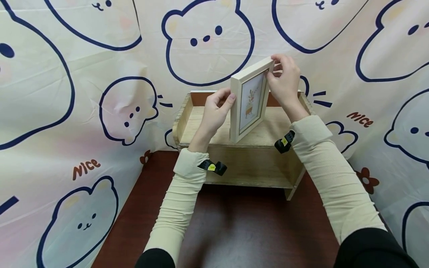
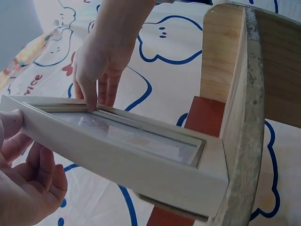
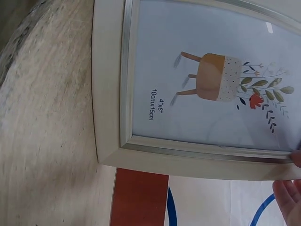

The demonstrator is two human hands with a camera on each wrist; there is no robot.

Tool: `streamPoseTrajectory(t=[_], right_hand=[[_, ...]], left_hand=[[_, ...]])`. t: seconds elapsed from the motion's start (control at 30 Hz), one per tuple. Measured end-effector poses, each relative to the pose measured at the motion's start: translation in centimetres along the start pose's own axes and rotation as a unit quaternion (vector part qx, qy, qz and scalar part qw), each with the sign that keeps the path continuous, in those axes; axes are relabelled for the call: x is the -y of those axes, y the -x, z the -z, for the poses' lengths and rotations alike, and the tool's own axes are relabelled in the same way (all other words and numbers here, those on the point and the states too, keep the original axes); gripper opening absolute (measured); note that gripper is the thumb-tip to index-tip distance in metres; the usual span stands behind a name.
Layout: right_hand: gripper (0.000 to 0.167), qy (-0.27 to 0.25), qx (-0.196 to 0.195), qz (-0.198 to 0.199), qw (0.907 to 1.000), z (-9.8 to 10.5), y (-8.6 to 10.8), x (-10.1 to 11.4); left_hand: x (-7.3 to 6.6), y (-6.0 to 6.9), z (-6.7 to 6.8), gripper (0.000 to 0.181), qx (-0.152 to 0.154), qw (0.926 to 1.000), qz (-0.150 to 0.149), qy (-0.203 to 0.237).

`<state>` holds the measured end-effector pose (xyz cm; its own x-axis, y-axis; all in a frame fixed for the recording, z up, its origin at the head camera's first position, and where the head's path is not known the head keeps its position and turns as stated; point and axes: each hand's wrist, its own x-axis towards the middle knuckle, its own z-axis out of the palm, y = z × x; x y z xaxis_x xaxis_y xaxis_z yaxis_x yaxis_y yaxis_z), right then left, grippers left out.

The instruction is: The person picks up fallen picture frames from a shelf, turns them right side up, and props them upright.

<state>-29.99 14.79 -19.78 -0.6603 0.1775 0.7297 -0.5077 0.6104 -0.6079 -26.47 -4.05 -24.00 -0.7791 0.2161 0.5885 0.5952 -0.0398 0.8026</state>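
Observation:
Both hands hold a cream picture frame (image 1: 236, 108) with a plant-pot print behind its clear front. It is upright and turned at an angle over the upper board of a small wooden shelf (image 1: 211, 126). My left hand (image 1: 216, 109) grips the side edge, thumb on the near face. At the upper far corner, my right hand (image 1: 285, 76) pinches the rim. In the left wrist view, the frame's lower end (image 2: 218, 183) meets the shelf's board (image 2: 247, 141); whether its weight rests there, I cannot tell. The right wrist view shows the print (image 3: 218, 77) close up, marked 4"x6".
The shelf stands on a dark reddish-brown table (image 1: 254, 227), against a cartoon-printed cloth (image 1: 207, 56) that also covers both sides. Raised side panels (image 1: 182, 117) flank the upper board. Below it lies a lower tier (image 1: 248, 167). Black straps with cameras (image 1: 214, 167) sit on both wrists.

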Motion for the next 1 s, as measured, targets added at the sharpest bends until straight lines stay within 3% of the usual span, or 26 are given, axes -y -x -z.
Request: streamPoseTrajectory(t=[0.53,0.7,0.87,1.0], right_hand=[[0.031,0.023,0.016,-0.006,0.9996,-0.7,-0.4,0.1],[0.035,-0.011,0.037,-0.070,0.9968,-0.5,-0.3,0.7],[0.037,-0.121,0.051,-0.190,0.9728,-0.2,-0.1,1.7],[0.036,-0.180,0.049,-0.233,0.9544,-0.1,0.2,2.5]], left_hand=[[-0.2,0.5,-1.4,0.026,-0.032,0.9992,-0.007,-0.023],[-0.2,0.6,-1.7,0.025,-0.040,0.9987,-0.010,-0.031],[-0.2,0.7,-1.8,0.026,-0.047,0.9984,-0.015,-0.028],[-0.1,0.7,-1.8,0.027,-0.049,0.9983,-0.016,-0.028]])
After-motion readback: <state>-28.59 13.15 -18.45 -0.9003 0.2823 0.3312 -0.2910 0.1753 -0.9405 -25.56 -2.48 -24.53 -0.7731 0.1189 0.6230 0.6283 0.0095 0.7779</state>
